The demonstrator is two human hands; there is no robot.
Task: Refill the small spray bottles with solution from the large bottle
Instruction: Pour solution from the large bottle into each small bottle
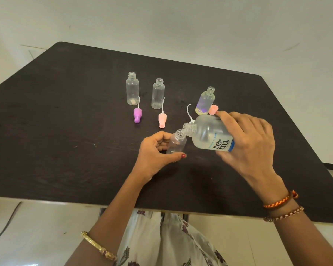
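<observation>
— Where do the bottles stand?
— Three open small bottles [132,88] in a row at the back of the desk [65,131], two spray heads [137,114] lying before them.
— And the large bottle [211,134]?
— Nearer, tilted over a fourth small bottle [176,143].

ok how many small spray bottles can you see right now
4. Three stand uncapped on the table: back-left bottle, middle bottle, flowered bottle. The left hand holds the fourth bottle. None seem hidden.

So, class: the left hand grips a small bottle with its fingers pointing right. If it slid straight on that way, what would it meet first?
Probably the large bottle, tilted in the right hand, its neck already at the small bottle mouth. Depth is hard to judge, so the left hand might pass beneath it.
</observation>
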